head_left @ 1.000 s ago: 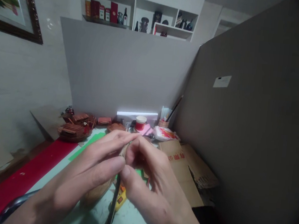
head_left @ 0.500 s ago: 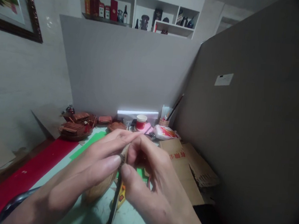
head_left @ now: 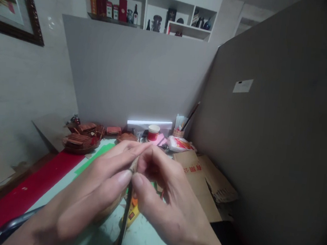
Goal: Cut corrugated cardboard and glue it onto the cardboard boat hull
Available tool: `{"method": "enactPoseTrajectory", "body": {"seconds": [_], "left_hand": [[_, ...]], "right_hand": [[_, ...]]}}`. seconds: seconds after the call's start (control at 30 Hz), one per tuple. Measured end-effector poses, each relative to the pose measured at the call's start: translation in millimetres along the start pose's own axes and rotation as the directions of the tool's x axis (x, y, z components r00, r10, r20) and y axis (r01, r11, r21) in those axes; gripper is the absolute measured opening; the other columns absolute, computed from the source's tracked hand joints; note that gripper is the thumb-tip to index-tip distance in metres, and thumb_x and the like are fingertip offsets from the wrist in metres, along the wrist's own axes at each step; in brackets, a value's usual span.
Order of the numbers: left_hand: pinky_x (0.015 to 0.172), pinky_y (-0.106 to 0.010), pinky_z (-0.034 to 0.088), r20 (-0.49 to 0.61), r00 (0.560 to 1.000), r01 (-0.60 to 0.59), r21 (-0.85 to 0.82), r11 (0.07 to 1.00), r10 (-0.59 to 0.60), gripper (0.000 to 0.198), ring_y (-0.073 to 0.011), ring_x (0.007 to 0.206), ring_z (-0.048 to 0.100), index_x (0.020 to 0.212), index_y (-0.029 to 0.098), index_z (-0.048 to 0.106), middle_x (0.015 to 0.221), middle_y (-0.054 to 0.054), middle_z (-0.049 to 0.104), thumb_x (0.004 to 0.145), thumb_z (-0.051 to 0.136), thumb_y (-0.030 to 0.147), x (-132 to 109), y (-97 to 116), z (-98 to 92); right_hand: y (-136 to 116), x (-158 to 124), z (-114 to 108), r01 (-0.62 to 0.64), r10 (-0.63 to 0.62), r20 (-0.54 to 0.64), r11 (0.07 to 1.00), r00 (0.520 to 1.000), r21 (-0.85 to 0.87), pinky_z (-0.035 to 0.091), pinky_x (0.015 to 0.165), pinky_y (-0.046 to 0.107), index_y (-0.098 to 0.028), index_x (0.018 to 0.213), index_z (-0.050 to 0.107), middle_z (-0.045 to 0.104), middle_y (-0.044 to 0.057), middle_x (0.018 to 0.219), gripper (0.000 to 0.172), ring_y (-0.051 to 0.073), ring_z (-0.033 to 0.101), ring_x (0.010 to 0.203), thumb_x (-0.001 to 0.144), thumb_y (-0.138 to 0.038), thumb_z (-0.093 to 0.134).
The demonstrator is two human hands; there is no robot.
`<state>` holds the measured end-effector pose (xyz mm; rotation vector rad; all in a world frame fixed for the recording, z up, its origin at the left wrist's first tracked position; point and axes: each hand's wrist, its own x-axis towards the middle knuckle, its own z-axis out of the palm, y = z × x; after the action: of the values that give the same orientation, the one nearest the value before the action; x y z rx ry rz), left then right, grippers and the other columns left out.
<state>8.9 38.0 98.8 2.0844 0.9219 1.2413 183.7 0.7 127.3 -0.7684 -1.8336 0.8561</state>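
Both hands meet close to the camera over a pale green mat (head_left: 145, 241). My left hand (head_left: 94, 193) and my right hand (head_left: 166, 204) pinch the same thin flat brown piece (head_left: 133, 166) between thumbs and fingertips, seen edge-on. A dark thin edge (head_left: 123, 223) runs down from the pinch toward the camera. Beneath the hands lies a small yellow-orange item (head_left: 133, 213), partly hidden. A dark bracelet (head_left: 9, 227) circles my left wrist.
Brown wooden model pieces (head_left: 81, 139) sit at the back left, with a red-labelled white cup (head_left: 153, 132), a brush holder (head_left: 178, 132) and a plastic bag (head_left: 180, 144) behind. Cardboard sheets (head_left: 201, 181) lie at right. Grey partitions (head_left: 268, 129) close off back and right; a red strip (head_left: 27, 194) runs left.
The hands keep their pinch on the thin piece; the thumbs have drawn slightly closer together and the view has shifted a little.
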Motion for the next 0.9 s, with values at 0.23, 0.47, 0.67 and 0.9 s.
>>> {"method": "enactPoseTrajectory", "body": {"seconds": [0.23, 0.47, 0.67, 0.9], "left_hand": [[0.100, -0.034, 0.040, 0.196, 0.978, -0.076, -0.003, 0.997, 0.075, 0.033, -0.0257, 0.117, 0.048, 0.117, 0.026, 0.063, 0.128, -0.004, 0.056, 0.097, 0.038, 0.034, 3.1, 34.9, 2.2], [0.096, -0.032, 0.042, 0.218, 0.975, -0.063, 0.060, 0.996, 0.048, 0.033, -0.0228, 0.110, 0.050, 0.119, 0.027, 0.060, 0.123, -0.002, 0.055, 0.098, 0.035, 0.032, 3.5, 39.4, 3.3], [0.094, -0.033, 0.046, 0.157, 0.986, -0.059, 0.065, 0.996, 0.048, 0.035, -0.0254, 0.114, 0.052, 0.116, 0.025, 0.063, 0.123, -0.003, 0.060, 0.095, 0.038, 0.039, 4.9, 27.7, 6.6], [0.113, -0.043, 0.035, 0.146, 0.978, 0.192, -0.345, 0.919, -0.150, 0.050, -0.0297, 0.139, 0.040, 0.139, 0.035, 0.050, 0.143, 0.004, 0.056, 0.091, 0.048, 0.046, 5.2, 16.6, 4.2]], "right_hand": [[-0.5, -1.3, 2.1, 0.036, -0.043, -0.057, 0.992, 0.997, -0.123, 0.039, 0.058, 0.025, -0.023, 0.076, 0.036, 0.044, -0.004, 0.074, 0.014, 0.011, 0.043, 0.065, 0.080, -0.016, 0.048], [1.7, -0.8, 4.7, -0.051, 0.037, -0.096, 0.989, 0.995, -0.142, 0.041, 0.055, 0.025, -0.024, 0.081, 0.032, 0.047, -0.006, 0.071, 0.022, 0.010, 0.047, 0.059, 0.074, -0.013, 0.050], [4.2, -0.7, 2.5, -0.025, 0.012, -0.108, 0.992, 0.994, -0.123, 0.043, 0.057, 0.024, -0.025, 0.086, 0.036, 0.049, -0.006, 0.074, 0.023, 0.010, 0.050, 0.062, 0.077, -0.012, 0.053], [8.7, -0.2, -12.8, 0.222, -0.226, 0.007, 0.949, 0.974, -0.226, 0.048, 0.086, 0.033, -0.026, 0.119, 0.061, 0.061, 0.002, 0.102, 0.028, 0.017, 0.057, 0.094, 0.091, -0.026, 0.064]]}}
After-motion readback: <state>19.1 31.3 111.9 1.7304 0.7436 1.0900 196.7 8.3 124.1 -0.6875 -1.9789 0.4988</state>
